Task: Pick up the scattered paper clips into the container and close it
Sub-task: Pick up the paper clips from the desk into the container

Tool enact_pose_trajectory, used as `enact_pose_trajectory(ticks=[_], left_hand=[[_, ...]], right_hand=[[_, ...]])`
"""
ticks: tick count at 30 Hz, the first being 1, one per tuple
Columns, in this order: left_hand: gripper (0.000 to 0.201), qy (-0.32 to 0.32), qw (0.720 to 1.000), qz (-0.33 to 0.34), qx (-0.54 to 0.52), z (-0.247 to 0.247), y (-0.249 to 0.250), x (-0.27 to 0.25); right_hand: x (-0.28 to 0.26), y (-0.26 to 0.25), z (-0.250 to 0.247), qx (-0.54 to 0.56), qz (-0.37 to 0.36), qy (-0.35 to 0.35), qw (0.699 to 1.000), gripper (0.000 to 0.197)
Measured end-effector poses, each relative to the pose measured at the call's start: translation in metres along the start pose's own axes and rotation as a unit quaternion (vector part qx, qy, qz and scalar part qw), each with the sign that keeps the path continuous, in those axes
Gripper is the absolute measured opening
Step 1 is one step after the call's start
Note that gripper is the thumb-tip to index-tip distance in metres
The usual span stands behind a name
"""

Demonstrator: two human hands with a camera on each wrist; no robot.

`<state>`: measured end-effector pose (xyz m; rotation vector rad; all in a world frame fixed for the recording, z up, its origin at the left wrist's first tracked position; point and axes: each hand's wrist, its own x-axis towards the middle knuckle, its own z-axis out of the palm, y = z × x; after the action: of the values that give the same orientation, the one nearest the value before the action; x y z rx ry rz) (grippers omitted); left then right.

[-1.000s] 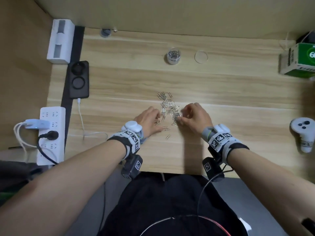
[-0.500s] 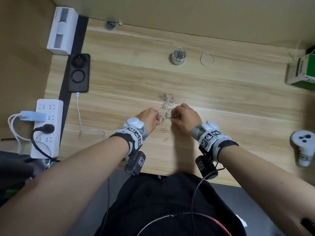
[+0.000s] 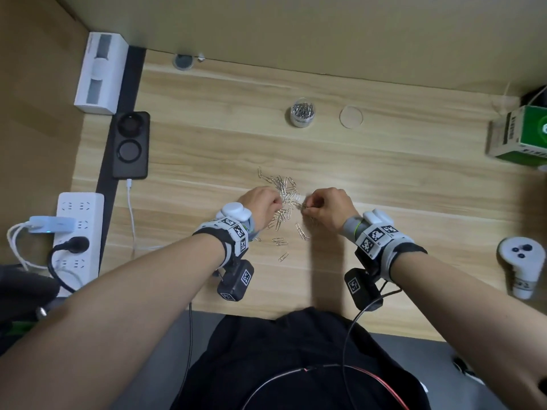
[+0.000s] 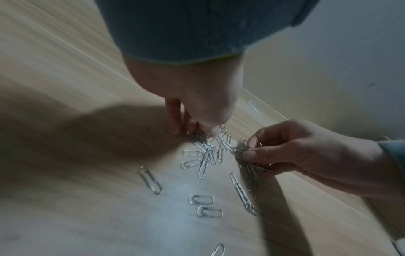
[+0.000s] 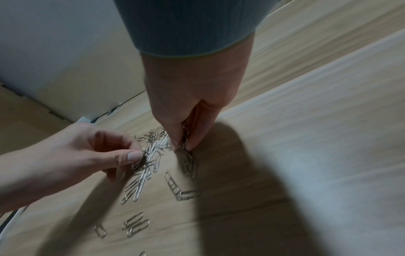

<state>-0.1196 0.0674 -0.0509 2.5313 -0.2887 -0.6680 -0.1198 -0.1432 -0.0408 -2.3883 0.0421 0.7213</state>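
The right hand (image 5: 192, 97) is reaching down from a grey-blue ribbed cuff (image 5: 186, 26), its fingertips (image 5: 192, 144) pinching a bunch of silver wire paper clips (image 5: 153, 150) against the pale wood-grain desk (image 5: 317, 138). The left hand (image 5: 76, 155) is pinching clips at the pile's other side. Loose clips are lying nearer the camera.

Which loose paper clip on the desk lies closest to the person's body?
The single paper clip lying alone below the pile, nearest the desk's front edge. The other loose clips sit farther up, between the left hand and right hand.
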Motion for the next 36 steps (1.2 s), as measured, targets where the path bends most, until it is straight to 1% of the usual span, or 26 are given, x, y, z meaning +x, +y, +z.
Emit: enact_pose_trajectory(ticks=[4, 7, 11, 14, 16, 18, 20, 21, 22, 25, 28, 31, 34, 36], left_hand=[[0.009, 0.007, 1.0, 0.015, -0.008, -0.012, 0.013, 0.02], [0.007, 0.02, 0.999, 0.009, -0.025, -0.032, 0.026, 0.038], [0.004, 0.069, 0.994, -0.002, -0.087, -0.064, 0.04, 0.076], [0.006, 0.123, 0.986, 0.0, -0.115, -0.086, 0.048, 0.106], [0.007, 0.141, 0.981, -0.01, -0.13, -0.099, 0.053, 0.129], [0.007, 0.146, 0.979, -0.024, -0.138, -0.106, 0.051, 0.155], [0.003, 0.14, 0.98, -0.04, -0.134, -0.107, 0.046, 0.167], [0.004, 0.137, 0.98, -0.048, -0.135, -0.106, 0.042, 0.174], [0.01, 0.134, 0.98, -0.055, -0.137, -0.103, 0.037, 0.179], [0.015, 0.135, 0.97, -0.077, -0.188, -0.095, 0.028, 0.177], [0.016, 0.151, 0.957, -0.093, -0.231, -0.092, 0.011, 0.167], [0.016, 0.146, 0.96, -0.103, -0.217, -0.089, -0.009, 0.15], [0.015, 0.141, 0.962, -0.113, -0.205, -0.092, -0.028, 0.128], [0.016, 0.135, 0.963, -0.111, -0.207, -0.096, -0.035, 0.117]], right_hand=[[0.003, 0.009, -0.018, 0.054, 0.017, 0.007, 0.998, 0.013], [0.012, 0.012, -0.032, 0.105, 0.031, 0.005, 0.994, 0.014], [0.035, 0.007, -0.057, 0.166, 0.051, 0.031, 0.984, 0.021], [0.054, -0.001, -0.073, 0.216, 0.062, 0.053, 0.973, 0.02], [0.071, -0.004, -0.084, 0.231, 0.065, 0.067, 0.968, 0.021], [0.09, -0.006, -0.094, 0.246, 0.071, 0.08, 0.963, 0.023], [0.102, -0.011, -0.1, 0.259, 0.072, 0.083, 0.96, 0.024], [0.112, -0.013, -0.104, 0.265, 0.073, 0.082, 0.958, 0.024], [0.12, -0.017, -0.106, 0.268, 0.073, 0.08, 0.957, 0.023], [0.14, -0.031, -0.112, 0.281, 0.058, 0.076, 0.955, 0.021], [0.157, -0.052, -0.113, 0.245, 0.044, 0.081, 0.965, 0.018], [0.166, -0.062, -0.112, 0.199, 0.05, 0.096, 0.974, 0.017], [0.171, -0.071, -0.108, 0.151, 0.059, 0.103, 0.981, 0.012], [0.169, -0.079, -0.11, 0.145, 0.06, 0.111, 0.981, 0.016]])
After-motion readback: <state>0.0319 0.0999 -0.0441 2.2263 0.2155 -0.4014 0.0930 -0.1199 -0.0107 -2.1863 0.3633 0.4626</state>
